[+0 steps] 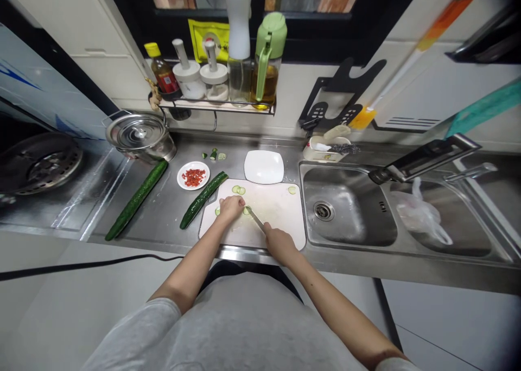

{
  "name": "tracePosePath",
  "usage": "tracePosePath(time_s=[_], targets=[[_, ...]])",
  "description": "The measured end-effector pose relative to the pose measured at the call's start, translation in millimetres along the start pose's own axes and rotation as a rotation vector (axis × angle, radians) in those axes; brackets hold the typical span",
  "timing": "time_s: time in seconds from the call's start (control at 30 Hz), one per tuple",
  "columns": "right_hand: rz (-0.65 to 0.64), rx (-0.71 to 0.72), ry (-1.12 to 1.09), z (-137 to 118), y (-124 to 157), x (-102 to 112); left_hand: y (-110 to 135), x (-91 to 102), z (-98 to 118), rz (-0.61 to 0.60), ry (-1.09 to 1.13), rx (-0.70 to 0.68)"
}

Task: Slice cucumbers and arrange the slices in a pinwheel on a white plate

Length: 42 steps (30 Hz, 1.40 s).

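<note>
My left hand point(231, 205) is curled, fingers down, on a small cucumber piece point(246, 210) lying on the white cutting board point(280, 219). My right hand point(279, 243) grips the handle of a knife point(256, 219), whose blade points up-left and meets the cucumber piece beside my left fingers. Thin cucumber slices point(238, 189) lie near the board's far edge, and one more slice point(292, 189) sits at its right corner.
Two whole cucumbers point(202, 199) point(137, 199) lie left of the board. Behind are a small plate of red bits point(194, 176), an empty white plate point(264, 166), cucumber ends point(214, 155), a lidded pot point(140, 136) and a bottle rack point(217, 105). A double sink point(350, 213) is at right.
</note>
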State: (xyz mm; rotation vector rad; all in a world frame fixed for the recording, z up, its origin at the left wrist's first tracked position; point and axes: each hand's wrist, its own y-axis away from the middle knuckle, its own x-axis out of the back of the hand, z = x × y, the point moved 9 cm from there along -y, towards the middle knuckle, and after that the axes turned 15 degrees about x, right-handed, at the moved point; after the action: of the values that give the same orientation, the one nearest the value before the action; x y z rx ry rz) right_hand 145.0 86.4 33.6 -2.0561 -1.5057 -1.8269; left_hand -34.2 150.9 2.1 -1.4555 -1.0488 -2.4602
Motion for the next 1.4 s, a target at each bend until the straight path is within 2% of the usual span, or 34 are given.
tracePosePath(time_s=[0.6, 1.4], targets=[[-0.025, -0.026, -0.018, -8.3, -4.8, 2.7, 0.5, 0.2, 1.8, -0.053, 0.007, -0.050], [-0.040, -0.015, -0.024, 4.9, 7.2, -19.7, 4.4, -5.2, 8.0, -0.020, -0.064, -0.081]])
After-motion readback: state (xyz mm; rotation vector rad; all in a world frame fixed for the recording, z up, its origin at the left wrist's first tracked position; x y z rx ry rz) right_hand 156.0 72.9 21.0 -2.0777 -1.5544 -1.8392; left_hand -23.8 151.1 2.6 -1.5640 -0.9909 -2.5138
